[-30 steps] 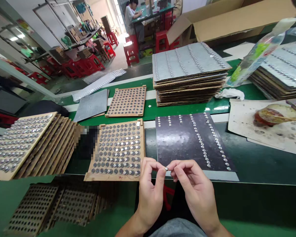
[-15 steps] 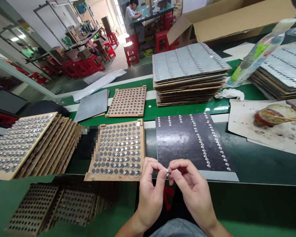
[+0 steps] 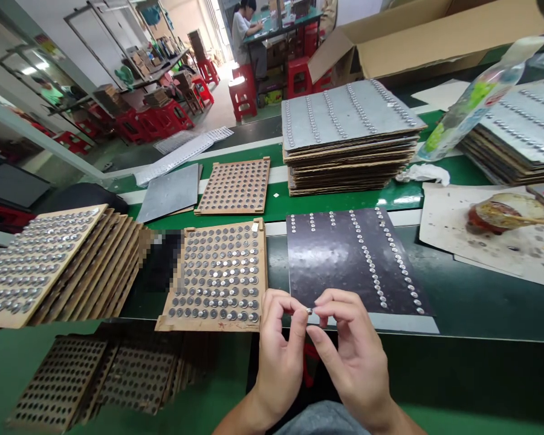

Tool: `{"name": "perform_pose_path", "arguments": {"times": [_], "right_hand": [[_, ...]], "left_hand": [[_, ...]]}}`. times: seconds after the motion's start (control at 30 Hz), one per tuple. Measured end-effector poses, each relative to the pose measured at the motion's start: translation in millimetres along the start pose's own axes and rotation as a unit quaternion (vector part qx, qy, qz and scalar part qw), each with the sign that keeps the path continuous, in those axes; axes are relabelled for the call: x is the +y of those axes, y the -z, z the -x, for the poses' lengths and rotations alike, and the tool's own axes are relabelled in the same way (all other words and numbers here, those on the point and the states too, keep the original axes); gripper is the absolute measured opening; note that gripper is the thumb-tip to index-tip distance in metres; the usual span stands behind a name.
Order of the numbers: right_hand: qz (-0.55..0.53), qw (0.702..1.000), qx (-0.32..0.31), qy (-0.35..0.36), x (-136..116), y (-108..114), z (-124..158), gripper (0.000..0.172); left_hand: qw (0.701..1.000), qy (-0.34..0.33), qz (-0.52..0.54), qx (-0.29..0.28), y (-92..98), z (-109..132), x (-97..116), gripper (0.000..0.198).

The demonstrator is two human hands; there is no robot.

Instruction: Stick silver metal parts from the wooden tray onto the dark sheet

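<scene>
My left hand (image 3: 278,350) and my right hand (image 3: 351,347) meet in front of me, their fingertips pinching a tiny silver metal stud (image 3: 309,310). Just left of my left hand lies a wooden perforated board (image 3: 217,323) filled with rows of round metal pieces. Past my right fingertips lies a dark sheet (image 3: 326,260) with several lines of studs along it. My fingers hide most of the stud.
Stacked loaded boards (image 3: 58,266) stand at left, and perforated boards (image 3: 95,374) lie below them. Farther back are a stack of grey studded sheets (image 3: 344,115), a plastic bottle (image 3: 476,103), a stained paper (image 3: 503,241) and a cardboard box (image 3: 412,36). A seated person (image 3: 245,36) works at a distant table.
The stud has shifted slightly right. My right hand has turned a little, and its fingers sit slightly higher around the stud.
</scene>
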State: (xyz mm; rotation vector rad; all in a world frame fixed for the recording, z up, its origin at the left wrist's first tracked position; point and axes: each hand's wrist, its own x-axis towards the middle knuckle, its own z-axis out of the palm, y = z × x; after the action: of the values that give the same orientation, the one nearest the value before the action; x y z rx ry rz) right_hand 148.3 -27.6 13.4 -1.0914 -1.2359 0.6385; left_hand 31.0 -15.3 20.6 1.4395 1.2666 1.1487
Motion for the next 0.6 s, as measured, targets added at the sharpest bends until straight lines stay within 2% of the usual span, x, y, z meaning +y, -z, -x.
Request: {"name": "perform_pose_path", "arguments": {"times": [0.07,0.13,0.5,0.6], "right_hand": [[0.056,0.997,0.005,0.043,-1.3,-1.5,0.7,0.015],[0.078,0.996,0.009,0.05,-0.8,-2.5,1.7,0.015],[-0.012,1.0,0.001,-0.027,4.3,-5.3,5.1,0.014],[-0.056,0.996,0.005,-0.074,1.3,-3.7,4.0,0.01]], "left_hand": [[1.0,-0.004,-0.012,0.008,-0.9,1.5,-0.1,0.025],[1.0,-0.005,-0.021,0.013,-1.3,2.7,0.4,0.023],[1.0,0.013,0.007,0.024,-5.9,0.0,4.8,0.029],[0.999,0.032,0.033,0.018,-6.2,-0.7,5.9,0.031]]}}
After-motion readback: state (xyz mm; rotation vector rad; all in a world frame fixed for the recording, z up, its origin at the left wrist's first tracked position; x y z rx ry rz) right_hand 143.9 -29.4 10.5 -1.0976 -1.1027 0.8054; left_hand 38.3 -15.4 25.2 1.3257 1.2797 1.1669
